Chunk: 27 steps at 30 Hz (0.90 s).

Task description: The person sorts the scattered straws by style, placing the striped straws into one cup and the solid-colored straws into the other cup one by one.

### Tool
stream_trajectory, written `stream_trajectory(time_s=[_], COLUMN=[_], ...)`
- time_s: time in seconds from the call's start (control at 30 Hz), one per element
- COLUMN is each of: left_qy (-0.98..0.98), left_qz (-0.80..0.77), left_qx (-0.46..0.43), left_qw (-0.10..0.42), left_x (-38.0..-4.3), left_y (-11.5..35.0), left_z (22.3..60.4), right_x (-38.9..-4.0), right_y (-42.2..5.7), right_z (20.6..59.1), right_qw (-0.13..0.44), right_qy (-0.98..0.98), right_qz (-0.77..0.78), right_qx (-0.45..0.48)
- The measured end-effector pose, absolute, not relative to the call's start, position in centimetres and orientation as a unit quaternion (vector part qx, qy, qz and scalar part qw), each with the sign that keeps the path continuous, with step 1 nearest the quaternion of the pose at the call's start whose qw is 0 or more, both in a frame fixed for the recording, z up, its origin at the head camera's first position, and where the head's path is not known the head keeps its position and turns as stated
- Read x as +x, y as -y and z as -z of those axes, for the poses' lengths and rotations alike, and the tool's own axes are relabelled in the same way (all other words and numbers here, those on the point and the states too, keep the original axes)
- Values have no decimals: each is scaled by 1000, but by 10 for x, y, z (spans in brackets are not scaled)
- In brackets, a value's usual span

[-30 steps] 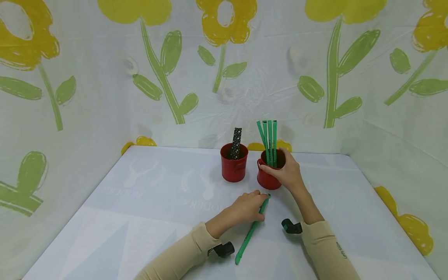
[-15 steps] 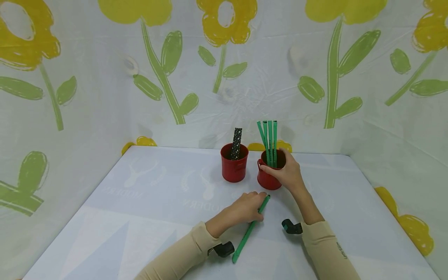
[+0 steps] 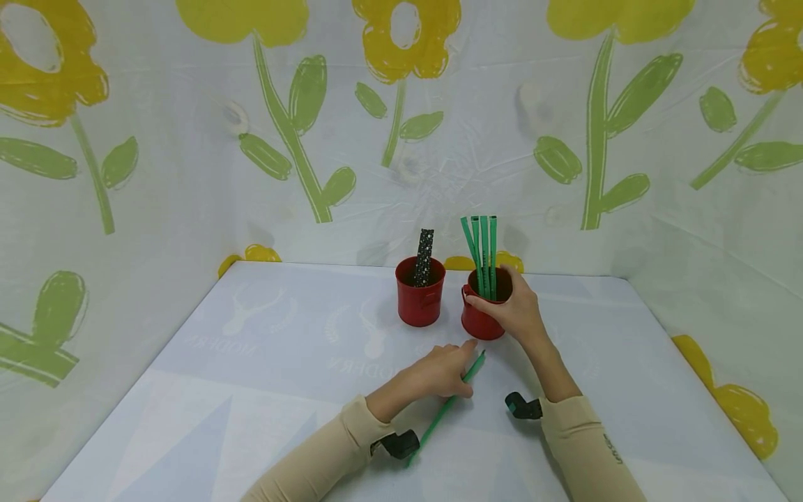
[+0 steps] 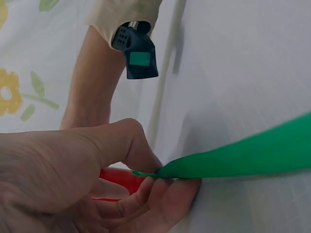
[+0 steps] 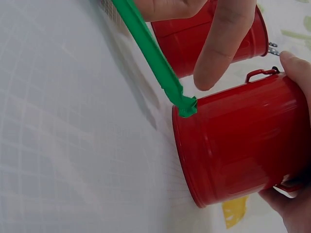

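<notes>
My left hand (image 3: 444, 373) pinches a long, flat green strip like a wrapped stick (image 4: 233, 158) between thumb and fingers. Its index finger points out towards the right-hand red bucket (image 3: 478, 322). The strip slants low over the table, and its crumpled far end overlaps the bucket's base in the right wrist view. My right hand (image 3: 519, 310) grips that bucket at the rim, thumb in front and fingers behind. Several similar green strips (image 3: 484, 247) stand upright in it.
To the left stands a second red bucket (image 3: 419, 308) holding black strips with white dots (image 3: 424, 254). A pale cloth (image 3: 251, 362) covers the table. Behind it hangs a flower-printed curtain (image 3: 477, 139). Each sleeve carries a small black camera (image 3: 523, 406).
The green strip has turned edge-on, and its near end has swung left towards the left wrist camera. My left index finger has straightened forward. The right hand and both buckets hold still.
</notes>
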<state>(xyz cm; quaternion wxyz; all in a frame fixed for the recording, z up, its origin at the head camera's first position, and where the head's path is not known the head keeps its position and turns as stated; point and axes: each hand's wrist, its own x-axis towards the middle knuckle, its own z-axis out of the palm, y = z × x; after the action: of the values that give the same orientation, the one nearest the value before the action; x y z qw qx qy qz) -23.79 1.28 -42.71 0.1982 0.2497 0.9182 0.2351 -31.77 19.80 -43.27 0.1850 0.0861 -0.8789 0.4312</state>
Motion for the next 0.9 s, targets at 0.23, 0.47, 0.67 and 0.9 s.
stream_trajectory(time_s=[0.23,0.47,0.67,0.9], left_qy=[-914,-903,-890,-883], left_qz=[-241,-260,-290,-314], left_qx=[244,247,256,261], left_qw=[217,237,243,232], left_x=[-239,-244,-246,-246], left_y=[-12,-9,-4,1], left_z=[426,423,416,409], right_x=[-318,-317,-317,-317], right_y=[-198,-198,-199,-199], right_z=[433,432,432,433], right_qw=[185,182,180,185], right_qy=[880,881,880,878], right_qz=[-429,-428,-431,-433], right_qx=[86,81,82,85])
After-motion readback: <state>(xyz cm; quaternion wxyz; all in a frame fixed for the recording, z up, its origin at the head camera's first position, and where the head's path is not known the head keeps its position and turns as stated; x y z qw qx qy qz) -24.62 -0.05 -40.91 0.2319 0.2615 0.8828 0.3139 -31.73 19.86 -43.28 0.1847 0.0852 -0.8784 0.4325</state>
